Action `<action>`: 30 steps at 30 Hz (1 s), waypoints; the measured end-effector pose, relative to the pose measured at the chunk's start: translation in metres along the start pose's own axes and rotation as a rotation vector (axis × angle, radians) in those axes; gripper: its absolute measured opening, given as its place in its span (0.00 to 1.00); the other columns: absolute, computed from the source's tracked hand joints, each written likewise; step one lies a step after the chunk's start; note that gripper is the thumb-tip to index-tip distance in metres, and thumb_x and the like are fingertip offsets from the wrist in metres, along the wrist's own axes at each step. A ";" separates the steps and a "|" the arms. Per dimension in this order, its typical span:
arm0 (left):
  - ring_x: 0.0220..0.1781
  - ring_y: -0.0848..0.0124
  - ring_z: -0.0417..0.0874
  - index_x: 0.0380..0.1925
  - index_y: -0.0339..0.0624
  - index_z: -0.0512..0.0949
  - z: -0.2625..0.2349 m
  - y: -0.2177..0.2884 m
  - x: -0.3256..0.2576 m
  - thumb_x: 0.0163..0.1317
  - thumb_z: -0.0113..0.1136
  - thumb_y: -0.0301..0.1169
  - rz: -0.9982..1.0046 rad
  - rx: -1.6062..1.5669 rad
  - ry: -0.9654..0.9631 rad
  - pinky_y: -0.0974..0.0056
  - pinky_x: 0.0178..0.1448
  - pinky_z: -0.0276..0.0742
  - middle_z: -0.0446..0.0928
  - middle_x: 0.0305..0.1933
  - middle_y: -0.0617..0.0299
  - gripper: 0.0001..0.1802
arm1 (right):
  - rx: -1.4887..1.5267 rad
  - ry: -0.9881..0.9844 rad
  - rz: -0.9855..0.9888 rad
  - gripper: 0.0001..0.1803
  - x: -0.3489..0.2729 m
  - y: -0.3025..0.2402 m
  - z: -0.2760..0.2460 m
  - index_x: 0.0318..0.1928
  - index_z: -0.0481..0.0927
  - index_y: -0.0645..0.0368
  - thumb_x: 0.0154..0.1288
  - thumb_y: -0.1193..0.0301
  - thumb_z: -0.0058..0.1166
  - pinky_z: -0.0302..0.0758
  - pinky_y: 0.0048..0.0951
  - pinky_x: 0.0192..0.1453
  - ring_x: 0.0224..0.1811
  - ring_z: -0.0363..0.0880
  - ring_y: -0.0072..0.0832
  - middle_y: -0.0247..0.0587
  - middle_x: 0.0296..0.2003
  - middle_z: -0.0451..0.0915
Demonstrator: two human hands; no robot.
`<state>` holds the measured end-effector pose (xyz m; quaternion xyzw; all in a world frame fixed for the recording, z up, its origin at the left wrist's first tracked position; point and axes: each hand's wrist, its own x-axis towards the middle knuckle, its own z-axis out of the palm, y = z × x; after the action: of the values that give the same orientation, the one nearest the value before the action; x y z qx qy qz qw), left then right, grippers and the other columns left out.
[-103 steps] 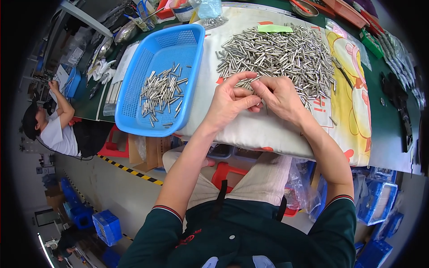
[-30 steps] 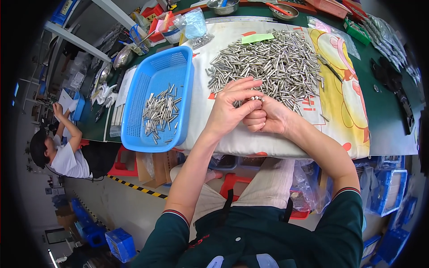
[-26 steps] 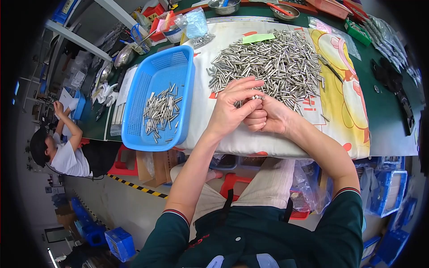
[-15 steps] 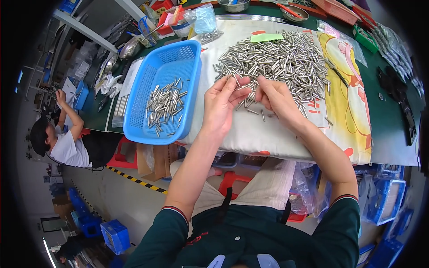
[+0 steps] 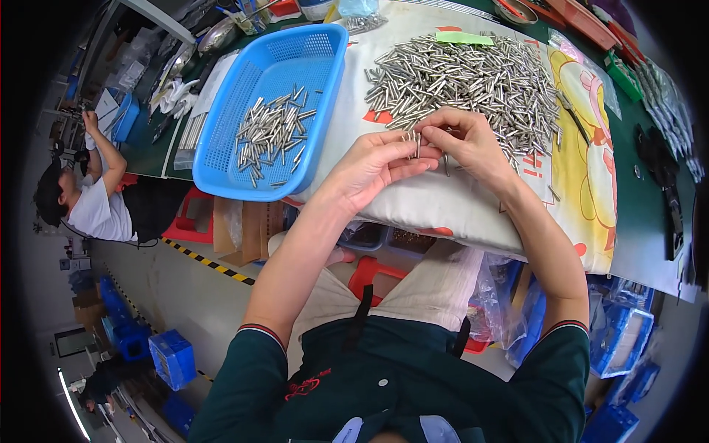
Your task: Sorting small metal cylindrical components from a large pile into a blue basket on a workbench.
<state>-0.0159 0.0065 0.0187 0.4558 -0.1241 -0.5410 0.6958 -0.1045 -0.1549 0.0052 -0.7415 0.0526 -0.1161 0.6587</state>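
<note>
Holding a few pins in the left hand, grip narrow, I am positioning the right hand just beside them; whether its grip is holding anything, I cannot tell. The pin pile is lying beyond on the cloth; more are lying in the basket at left.

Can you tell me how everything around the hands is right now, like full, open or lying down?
Left hand: half-curled, holding a few metal pins
Right hand: fingers bent, tips near those pins; grip unclear
Blue basket: uncovered, partly filled
Pins in the basket: loose, jumbled
Big pin pile: heaped loosely
Green strip: lying on the pile's far edge
Printed cloth: spread out under the pile
</note>
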 end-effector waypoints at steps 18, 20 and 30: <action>0.45 0.62 0.81 0.45 0.26 0.71 -0.001 -0.003 -0.008 0.56 0.52 0.18 0.011 0.064 -0.013 0.67 0.51 0.79 0.77 0.44 0.44 0.15 | -0.046 0.141 0.023 0.10 -0.004 -0.009 0.001 0.37 0.81 0.65 0.59 0.71 0.54 0.70 0.18 0.34 0.29 0.74 0.16 0.35 0.27 0.80; 0.45 0.62 0.81 0.45 0.26 0.71 -0.001 -0.003 -0.007 0.57 0.53 0.18 0.001 0.065 -0.009 0.67 0.51 0.79 0.77 0.44 0.44 0.15 | -0.040 0.167 0.026 0.10 -0.002 -0.004 -0.001 0.37 0.81 0.64 0.60 0.70 0.54 0.66 0.16 0.32 0.28 0.70 0.13 0.30 0.26 0.78; 0.44 0.62 0.82 0.44 0.27 0.72 -0.002 -0.004 -0.011 0.57 0.55 0.19 -0.005 0.122 0.025 0.69 0.48 0.79 0.78 0.42 0.43 0.14 | -0.031 0.220 0.019 0.10 -0.003 -0.005 -0.003 0.37 0.81 0.65 0.60 0.70 0.54 0.66 0.16 0.31 0.27 0.69 0.12 0.30 0.26 0.78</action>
<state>-0.0214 0.0166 0.0178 0.5042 -0.1470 -0.5285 0.6670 -0.1083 -0.1562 0.0099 -0.7338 0.1333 -0.1899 0.6386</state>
